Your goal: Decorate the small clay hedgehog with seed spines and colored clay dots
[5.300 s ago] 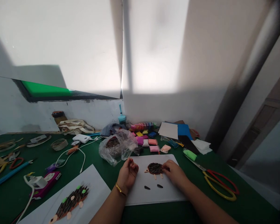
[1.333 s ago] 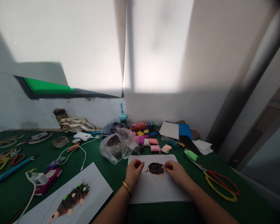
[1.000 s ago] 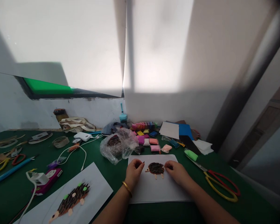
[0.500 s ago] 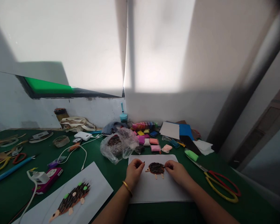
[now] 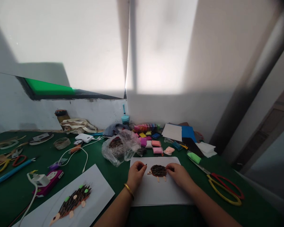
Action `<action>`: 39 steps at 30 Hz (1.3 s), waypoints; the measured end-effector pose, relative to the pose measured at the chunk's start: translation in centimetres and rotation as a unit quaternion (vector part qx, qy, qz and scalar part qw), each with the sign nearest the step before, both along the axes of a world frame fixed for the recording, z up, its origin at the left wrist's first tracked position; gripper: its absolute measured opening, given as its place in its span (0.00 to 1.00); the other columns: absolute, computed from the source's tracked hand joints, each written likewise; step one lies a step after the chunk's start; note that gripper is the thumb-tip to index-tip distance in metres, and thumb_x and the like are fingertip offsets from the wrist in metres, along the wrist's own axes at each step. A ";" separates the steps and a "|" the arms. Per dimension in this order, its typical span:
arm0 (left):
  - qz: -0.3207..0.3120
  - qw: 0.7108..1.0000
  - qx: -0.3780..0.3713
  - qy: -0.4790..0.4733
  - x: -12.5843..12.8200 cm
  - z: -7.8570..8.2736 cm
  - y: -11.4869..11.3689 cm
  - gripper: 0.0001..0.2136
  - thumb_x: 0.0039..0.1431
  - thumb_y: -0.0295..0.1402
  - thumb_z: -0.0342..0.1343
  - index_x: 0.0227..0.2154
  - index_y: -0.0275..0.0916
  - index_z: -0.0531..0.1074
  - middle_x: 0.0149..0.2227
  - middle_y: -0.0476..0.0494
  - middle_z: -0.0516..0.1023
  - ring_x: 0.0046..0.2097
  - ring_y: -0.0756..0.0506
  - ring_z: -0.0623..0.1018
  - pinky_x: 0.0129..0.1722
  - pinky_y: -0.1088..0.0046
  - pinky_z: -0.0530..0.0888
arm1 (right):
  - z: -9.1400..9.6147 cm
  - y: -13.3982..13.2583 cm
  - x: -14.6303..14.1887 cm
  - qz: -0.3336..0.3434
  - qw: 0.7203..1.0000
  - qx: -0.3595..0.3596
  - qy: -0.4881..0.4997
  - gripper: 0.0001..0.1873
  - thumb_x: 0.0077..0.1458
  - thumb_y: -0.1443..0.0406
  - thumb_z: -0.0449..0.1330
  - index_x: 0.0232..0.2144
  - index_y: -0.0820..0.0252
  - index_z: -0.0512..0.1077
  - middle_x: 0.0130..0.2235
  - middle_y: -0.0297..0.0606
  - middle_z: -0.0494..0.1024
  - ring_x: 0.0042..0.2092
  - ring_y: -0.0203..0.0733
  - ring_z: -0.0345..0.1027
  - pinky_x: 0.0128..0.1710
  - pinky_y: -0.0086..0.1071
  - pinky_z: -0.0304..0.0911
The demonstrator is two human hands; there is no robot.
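Observation:
A small hedgehog figure [image 5: 158, 171] with a dark, seed-covered back and pale clay feet lies on a white sheet [image 5: 161, 197]. My left hand [image 5: 136, 174], wearing a gold bangle [image 5: 128, 191], rests on the sheet just left of the figure, its fingers pinched on a thin dark seed [image 5: 146, 165]. My right hand [image 5: 178, 175] sits at the figure's right side, fingertips against its back. Anything between those fingers is hidden. A larger finished hedgehog [image 5: 72, 200] with green dots lies on another white sheet [image 5: 97, 189] at lower left.
Behind the sheet stand a plastic bag [image 5: 120, 148] holding dark seeds and several packets of coloured clay [image 5: 149, 140]. Yellow-and-red scissors [image 5: 223, 192] lie to the right. Tools, a cable and a power bank [image 5: 84, 137] cover the green table [image 5: 123, 217] at left.
The two dark seeds lying on the sheet in the oldest frame are gone. Both hands have closed in around the figure. Over the last second they have barely moved.

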State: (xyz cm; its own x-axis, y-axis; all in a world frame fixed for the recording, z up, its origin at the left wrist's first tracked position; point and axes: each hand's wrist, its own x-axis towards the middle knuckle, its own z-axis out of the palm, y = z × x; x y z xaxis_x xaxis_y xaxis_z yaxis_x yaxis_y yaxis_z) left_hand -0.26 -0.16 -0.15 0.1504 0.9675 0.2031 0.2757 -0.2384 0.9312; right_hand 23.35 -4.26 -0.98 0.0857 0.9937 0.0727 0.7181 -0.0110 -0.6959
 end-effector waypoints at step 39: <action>-0.019 1.000 -0.006 -0.011 -0.1 -0.6 0.4 0.10 0.48 0.41 0.56 0.25 0.38 0.70 0.26 0.49 0.73 0.29 0.48 0.71 0.30 0.74 0.66 | -1.1 -0.1 0.2 0.034 0.997 0.047 -0.049 0.10 0.52 0.65 0.52 0.32 0.56 0.73 0.36 0.38 0.74 0.40 0.40 0.67 0.40 0.30 0.59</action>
